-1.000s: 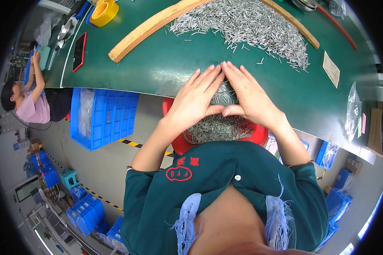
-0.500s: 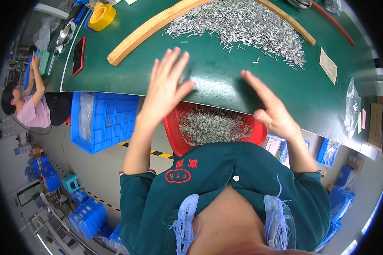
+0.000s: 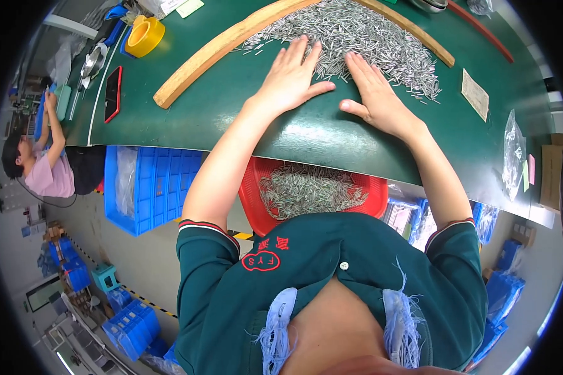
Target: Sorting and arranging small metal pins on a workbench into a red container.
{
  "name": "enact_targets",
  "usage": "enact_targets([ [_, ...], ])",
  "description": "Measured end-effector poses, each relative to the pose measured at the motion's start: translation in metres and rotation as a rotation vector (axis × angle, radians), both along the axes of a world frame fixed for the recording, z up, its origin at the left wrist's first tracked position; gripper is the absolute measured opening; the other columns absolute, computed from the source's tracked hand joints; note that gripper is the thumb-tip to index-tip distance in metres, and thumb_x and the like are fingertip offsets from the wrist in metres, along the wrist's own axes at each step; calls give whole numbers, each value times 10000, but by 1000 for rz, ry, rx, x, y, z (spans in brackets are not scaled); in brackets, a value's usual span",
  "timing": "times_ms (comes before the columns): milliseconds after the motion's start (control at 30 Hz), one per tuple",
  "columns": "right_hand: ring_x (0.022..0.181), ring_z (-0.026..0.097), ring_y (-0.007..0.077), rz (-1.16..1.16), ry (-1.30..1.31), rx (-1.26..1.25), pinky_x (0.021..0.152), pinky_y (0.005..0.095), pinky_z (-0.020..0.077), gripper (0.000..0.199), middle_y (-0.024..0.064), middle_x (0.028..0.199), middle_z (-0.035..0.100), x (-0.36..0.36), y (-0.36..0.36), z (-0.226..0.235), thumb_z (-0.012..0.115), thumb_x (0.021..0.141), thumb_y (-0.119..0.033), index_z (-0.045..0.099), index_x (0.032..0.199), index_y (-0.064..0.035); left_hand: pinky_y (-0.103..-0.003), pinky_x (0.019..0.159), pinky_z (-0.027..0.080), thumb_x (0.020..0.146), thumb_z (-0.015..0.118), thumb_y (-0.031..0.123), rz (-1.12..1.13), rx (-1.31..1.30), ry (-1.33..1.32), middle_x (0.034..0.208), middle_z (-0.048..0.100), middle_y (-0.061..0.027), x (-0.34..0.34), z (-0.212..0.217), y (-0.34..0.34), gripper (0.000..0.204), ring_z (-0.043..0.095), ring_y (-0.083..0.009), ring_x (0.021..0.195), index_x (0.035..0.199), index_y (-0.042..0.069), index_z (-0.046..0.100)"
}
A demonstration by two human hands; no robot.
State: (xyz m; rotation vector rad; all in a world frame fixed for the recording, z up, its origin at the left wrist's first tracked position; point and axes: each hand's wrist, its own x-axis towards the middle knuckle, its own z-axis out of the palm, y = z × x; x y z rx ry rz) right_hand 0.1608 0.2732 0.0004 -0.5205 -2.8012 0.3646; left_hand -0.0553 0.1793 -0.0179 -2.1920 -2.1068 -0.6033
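Note:
A wide pile of small silvery metal pins (image 3: 369,37) lies on the green tabletop (image 3: 213,125). My left hand (image 3: 292,76) rests with spread fingers at the pile's near left edge, its fingertips touching the pins. Beside it, my right hand (image 3: 380,94) reaches its fingertips to the near edge of the pile, palm down and thumb apart. Neither hand grips anything. Below the table's front edge, close to my body, a red plastic basket (image 3: 251,190) holds many more of these pins (image 3: 309,190).
Two wooden strips (image 3: 216,53) (image 3: 428,37) flank the pile. Yellow tape (image 3: 145,35) and a red-edged phone (image 3: 113,94) lie at the left, a paper slip (image 3: 475,95) and a plastic bag (image 3: 512,156) at the right. A blue crate (image 3: 153,187) stands below; another person (image 3: 47,165) works far left.
Both hands have moved forward, away from me, from above the table's front area to the near edge of the pin pile. My forearms now stretch farther over the table.

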Motion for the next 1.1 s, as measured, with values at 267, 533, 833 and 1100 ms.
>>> enact_targets([
  [267,1500,235,349,114,-7,-11,1224,482,187,1075,245,1589,270,-9,-30,-2,562,824,-711,242,1542,23,-528,1184,265,922,651,445,-33,15,-23,1564,298,-266,29,3,-49,800,305,-417,1454,1508,4,333],
  [533,1499,240,344,122,-23,31,1227,480,176,1179,246,1585,278,2,-88,-1,536,742,-782,264,1526,56,-558,1163,280,880,672,474,126,8,1,1539,317,-291,69,3,-105,850,302,-433,1449,1480,-44,367],
  [833,1507,230,328,80,61,-129,1224,499,177,1140,212,1598,271,21,-88,17,656,713,-680,274,1537,10,-552,1175,258,848,724,417,98,1,-165,1575,314,-227,64,18,-120,880,305,-366,1468,1512,-9,335],
  [1100,1489,290,281,-47,-155,-2,1214,496,206,1105,140,1581,349,78,-100,18,587,687,-715,350,1519,-28,-518,1168,262,886,699,322,184,-11,-127,1498,497,-82,55,16,-177,624,445,-271,1402,1431,74,523],
])
